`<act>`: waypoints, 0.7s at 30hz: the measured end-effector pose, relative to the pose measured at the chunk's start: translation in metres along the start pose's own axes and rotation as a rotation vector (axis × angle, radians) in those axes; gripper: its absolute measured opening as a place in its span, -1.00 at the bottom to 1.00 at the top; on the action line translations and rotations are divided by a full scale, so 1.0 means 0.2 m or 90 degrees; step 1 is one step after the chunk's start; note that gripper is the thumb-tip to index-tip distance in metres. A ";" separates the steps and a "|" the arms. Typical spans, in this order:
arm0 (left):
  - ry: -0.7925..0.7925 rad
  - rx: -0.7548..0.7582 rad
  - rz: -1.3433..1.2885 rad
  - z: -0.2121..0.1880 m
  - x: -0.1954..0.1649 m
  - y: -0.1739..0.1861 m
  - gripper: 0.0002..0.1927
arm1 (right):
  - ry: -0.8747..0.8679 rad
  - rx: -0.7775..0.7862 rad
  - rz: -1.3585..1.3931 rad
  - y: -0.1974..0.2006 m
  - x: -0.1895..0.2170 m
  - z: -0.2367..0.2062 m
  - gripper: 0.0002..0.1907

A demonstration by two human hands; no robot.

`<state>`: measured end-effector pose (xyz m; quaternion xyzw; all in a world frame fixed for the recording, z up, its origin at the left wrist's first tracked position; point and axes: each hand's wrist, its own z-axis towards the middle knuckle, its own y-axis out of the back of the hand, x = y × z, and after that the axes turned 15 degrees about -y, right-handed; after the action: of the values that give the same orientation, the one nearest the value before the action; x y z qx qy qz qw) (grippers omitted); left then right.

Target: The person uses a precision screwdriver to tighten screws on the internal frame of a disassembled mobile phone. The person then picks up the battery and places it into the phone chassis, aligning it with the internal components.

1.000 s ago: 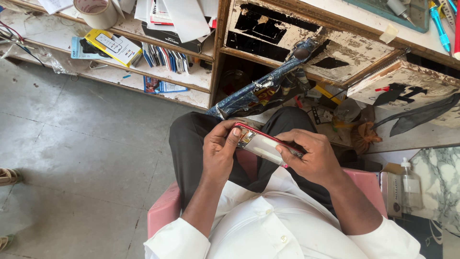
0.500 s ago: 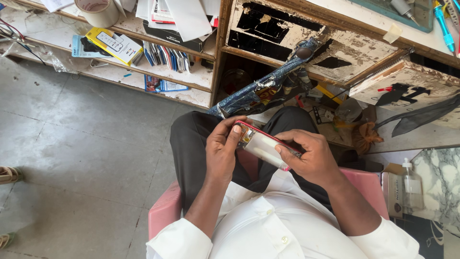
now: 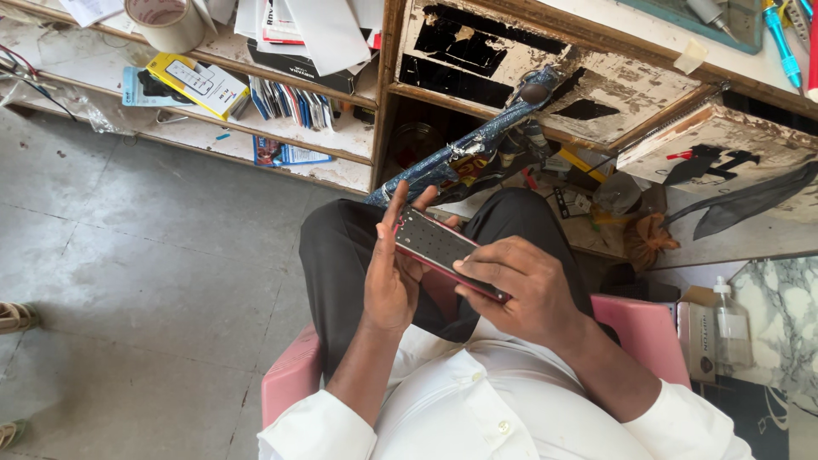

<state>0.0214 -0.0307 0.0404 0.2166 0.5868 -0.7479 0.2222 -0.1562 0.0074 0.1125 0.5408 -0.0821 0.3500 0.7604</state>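
Observation:
I sit on a pink chair and hold a flat phone-sized device with a red rim and a dark dotted face over my lap. My left hand supports its near left side, thumb and fingers raised along its upper edge. On its lower right end my right hand grips it, fingers curled over the face. Both hands are on the device at the same time.
A worn wooden desk with an open drawer stands ahead. To the left, shelves carry papers, a yellow box and a tape roll. A clear bottle stands at the right. Another person's sandalled feet show at the left edge.
The device has turned: earlier it showed a pale silvery side, now a dark dotted face is up. My left fingers have lifted along its upper edge.

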 end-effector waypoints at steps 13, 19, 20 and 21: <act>-0.056 -0.060 -0.137 -0.02 0.02 0.01 -0.35 | -0.147 0.107 0.075 -0.05 -0.03 -0.02 -0.28; -0.056 -0.064 -0.168 -0.01 0.03 0.02 -0.38 | -0.275 0.175 0.239 -0.07 -0.07 -0.03 -0.30; -0.053 -0.063 -0.168 -0.01 0.03 0.02 -0.38 | -0.297 0.186 0.298 -0.08 -0.07 -0.04 -0.34; -0.049 -0.062 -0.166 -0.01 0.03 0.02 -0.39 | -0.332 0.201 0.331 -0.09 -0.08 -0.04 -0.35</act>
<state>0.0194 -0.0292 0.0334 0.0984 0.6364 -0.7491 0.1558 -0.1593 0.0036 0.0880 0.6832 -0.3513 0.3900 0.5076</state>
